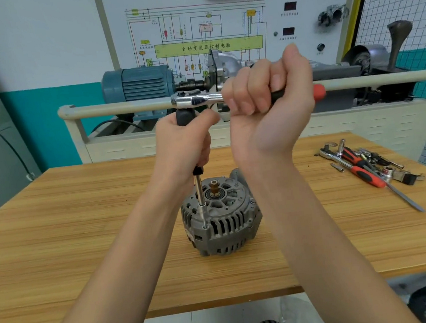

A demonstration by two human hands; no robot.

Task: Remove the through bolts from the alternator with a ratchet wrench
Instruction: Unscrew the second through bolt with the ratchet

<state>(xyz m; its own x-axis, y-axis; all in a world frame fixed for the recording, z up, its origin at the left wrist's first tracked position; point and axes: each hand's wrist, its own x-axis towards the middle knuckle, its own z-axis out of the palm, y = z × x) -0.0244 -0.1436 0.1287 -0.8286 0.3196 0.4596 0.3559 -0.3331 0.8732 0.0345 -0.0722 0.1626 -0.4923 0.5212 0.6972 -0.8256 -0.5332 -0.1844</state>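
Note:
A grey alternator [222, 219] stands on the wooden table [82, 227], pulley shaft up. A long extension bar [201, 204] runs straight down from a chrome ratchet wrench [196, 99] to a through bolt [204, 226] at the housing's front left edge. My left hand [184, 146] grips the bar's black handle just under the ratchet head. My right hand [270, 102] grips the ratchet's black and red handle, which lies level and points right, well above the alternator.
A pile of loose tools [367, 164] lies at the table's right: another ratchet, red-handled drivers, sockets, a long blade. Behind the table stand a beige rail [122, 108], a blue motor [138, 83] and a wiring-diagram board [206, 30]. A wire-mesh screen [400, 2] stands at the right.

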